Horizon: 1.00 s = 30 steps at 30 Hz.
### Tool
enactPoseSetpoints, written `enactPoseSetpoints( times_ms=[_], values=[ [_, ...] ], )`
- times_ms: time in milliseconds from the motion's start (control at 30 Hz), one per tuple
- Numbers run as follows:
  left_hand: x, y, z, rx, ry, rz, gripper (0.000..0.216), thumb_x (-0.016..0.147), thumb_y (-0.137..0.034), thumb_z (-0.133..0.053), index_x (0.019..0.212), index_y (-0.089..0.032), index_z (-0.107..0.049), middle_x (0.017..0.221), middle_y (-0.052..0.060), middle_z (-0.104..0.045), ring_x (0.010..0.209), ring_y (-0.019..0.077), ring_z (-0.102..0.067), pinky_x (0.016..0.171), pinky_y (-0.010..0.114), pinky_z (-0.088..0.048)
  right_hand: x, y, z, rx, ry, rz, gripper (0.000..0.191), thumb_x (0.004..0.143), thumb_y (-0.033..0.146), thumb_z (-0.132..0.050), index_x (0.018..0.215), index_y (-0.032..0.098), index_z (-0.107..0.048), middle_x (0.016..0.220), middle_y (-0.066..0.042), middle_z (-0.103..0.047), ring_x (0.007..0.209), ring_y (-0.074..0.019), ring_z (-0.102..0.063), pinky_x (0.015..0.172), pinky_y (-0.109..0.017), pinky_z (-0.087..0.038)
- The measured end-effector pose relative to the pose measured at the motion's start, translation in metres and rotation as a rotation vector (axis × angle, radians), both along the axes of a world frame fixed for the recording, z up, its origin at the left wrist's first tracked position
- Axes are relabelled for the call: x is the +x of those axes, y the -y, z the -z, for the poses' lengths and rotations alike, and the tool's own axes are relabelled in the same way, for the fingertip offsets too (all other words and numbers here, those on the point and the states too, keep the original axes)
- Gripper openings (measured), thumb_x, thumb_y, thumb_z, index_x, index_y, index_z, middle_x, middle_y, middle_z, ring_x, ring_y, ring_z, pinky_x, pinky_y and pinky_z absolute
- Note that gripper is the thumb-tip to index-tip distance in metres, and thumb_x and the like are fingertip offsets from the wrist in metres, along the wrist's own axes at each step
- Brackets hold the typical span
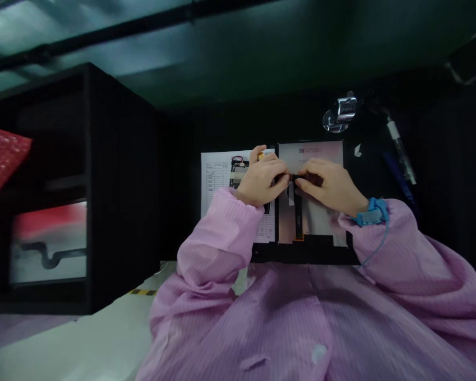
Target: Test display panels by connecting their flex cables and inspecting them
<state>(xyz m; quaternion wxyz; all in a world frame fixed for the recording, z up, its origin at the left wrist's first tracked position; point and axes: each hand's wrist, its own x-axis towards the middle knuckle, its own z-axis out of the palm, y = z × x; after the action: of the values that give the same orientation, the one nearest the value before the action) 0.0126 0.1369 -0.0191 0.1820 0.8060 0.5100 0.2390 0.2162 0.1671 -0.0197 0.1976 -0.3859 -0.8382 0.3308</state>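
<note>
A flat grey display panel (323, 211) lies in front of me, with a black ribbon cable (299, 214) running up its back from the lower edge. My left hand (264, 177) is closed, thumb and fingers pinched at the cable's upper end. From the other side, my right hand (329, 182) pinches the same end, its fingertips nearly touching the left ones. A pale strip of tape (291, 193) hangs just below the fingertips. Partly under my left hand is a circuit board (238, 169) with thin wires, over a printed sheet (215, 174). The exact contact point is hidden by the fingers.
A shiny tally counter (346, 108) stands beyond the panel, near a white scrap (357, 151). On the right lie a white-tipped pen-like tool (400, 151) and a dark blue tool (397, 172). At left stands a black shelf box (121, 201) with red bubble wrap (2, 159).
</note>
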Motion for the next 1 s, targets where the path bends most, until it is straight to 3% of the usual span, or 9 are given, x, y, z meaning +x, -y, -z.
enactPoseSetpoints(
  times_ms=[467, 1000],
  values=[
    [-0.0034, -0.0008, -0.0028, -0.079, 0.025, 0.032, 0.023, 0.089, -0.023, -0.046, 0.075, -0.023, -0.065, 0.078, -0.002, -0.067, 0.095, 0.021, -0.063, 0.123, 0.062, -0.008, 0.0002, -0.0012, -0.0025, -0.081, -0.039, -0.012, 0.014, 0.088, 0.03, -0.061, 0.084, 0.018, -0.067, 0.087, -0.005, -0.062, 0.079, -0.0182, -0.055, 0.07, -0.032, -0.038],
    [0.0006, 0.0001, -0.0032, -0.063, -0.004, -0.017, 0.022, 0.09, -0.026, -0.049, 0.072, -0.023, -0.062, 0.077, -0.002, -0.068, 0.092, 0.0214, -0.064, 0.123, 0.063, -0.012, 0.0005, -0.0018, -0.0046, -0.141, -0.072, -0.008, 0.014, 0.09, 0.029, -0.059, 0.081, 0.018, -0.064, 0.089, -0.006, -0.063, 0.084, -0.0197, -0.056, 0.076, -0.034, -0.04]
  ],
)
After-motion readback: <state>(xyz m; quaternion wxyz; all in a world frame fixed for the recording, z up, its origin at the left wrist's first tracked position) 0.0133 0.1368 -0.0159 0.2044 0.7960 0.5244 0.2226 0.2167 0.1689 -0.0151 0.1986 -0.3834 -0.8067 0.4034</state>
